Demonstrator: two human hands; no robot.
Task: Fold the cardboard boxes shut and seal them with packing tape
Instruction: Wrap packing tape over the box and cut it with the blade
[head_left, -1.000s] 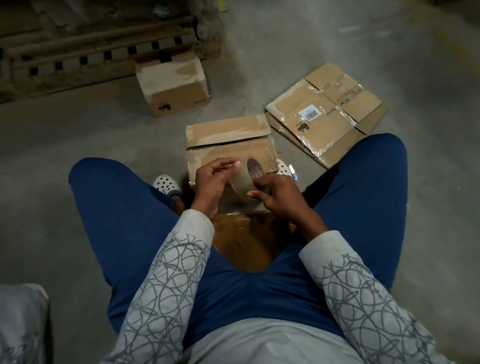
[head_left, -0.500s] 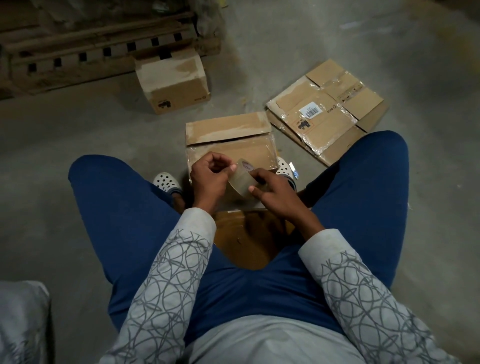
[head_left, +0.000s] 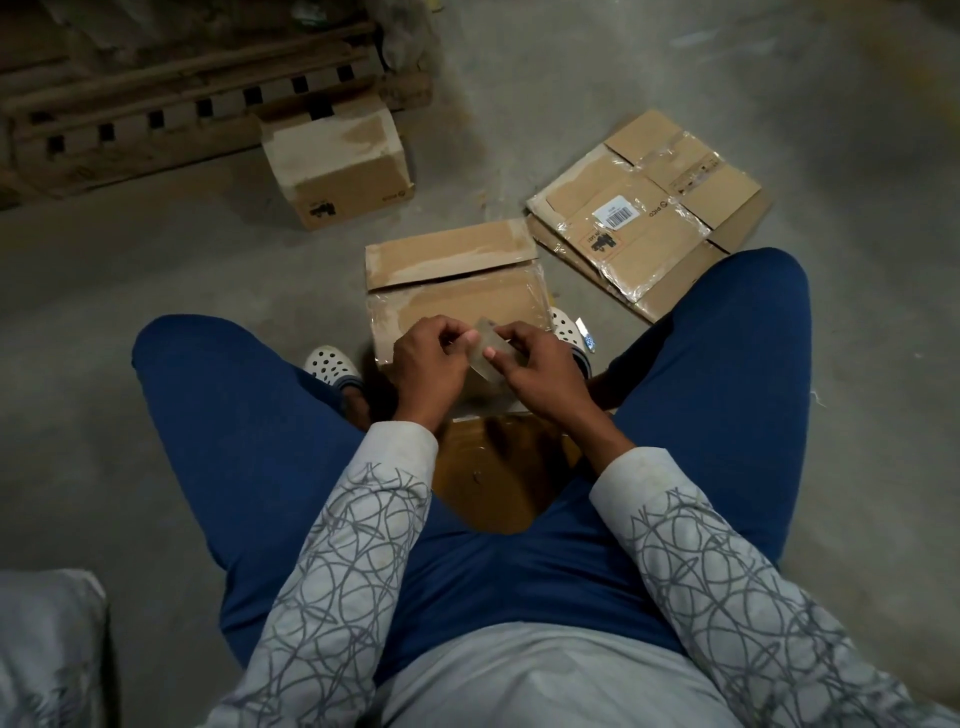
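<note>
Since all of it goes on low down, floor (head_left: 156, 270): bare grey concrete, the person crouched on it with knees spread wide.
Pallet (head_left: 156, 104): a rough wooden one along the far left, well apart from the work.
Flattened boxes (head_left: 644, 208): a stack of collapsed cartons by the right knee, with old film and a barcode label on the top one.
Closed box (head_left: 337, 166): a small carton standing against the pallet, flaps down. Whether it is taped I cannot tell.
Open box (head_left: 457, 301): stands between the white clogs, right under the hands. Its far flap (head_left: 452, 254) lies folded back, so the top is not yet shut.
Right hand (head_left: 540, 371): fingers and thumb curled round the tape roll, holding it edge-on above the open box.
Left hand (head_left: 426, 364): fingers curled tight, tips pinching at the roll's rim.
Tape roll (head_left: 485, 348): pale brown packing tape, caught between both hands. No strip is drawn off that I can see.
Change: a second ago the roll was tipped so its core hole showed. Now it is turned edge-on and sits lower, and the left hand has closed in on the rim.
Meaning: they look to be hunting for the tape's loose end. Sealing has not begun, and the far flap still needs folding down.
</note>
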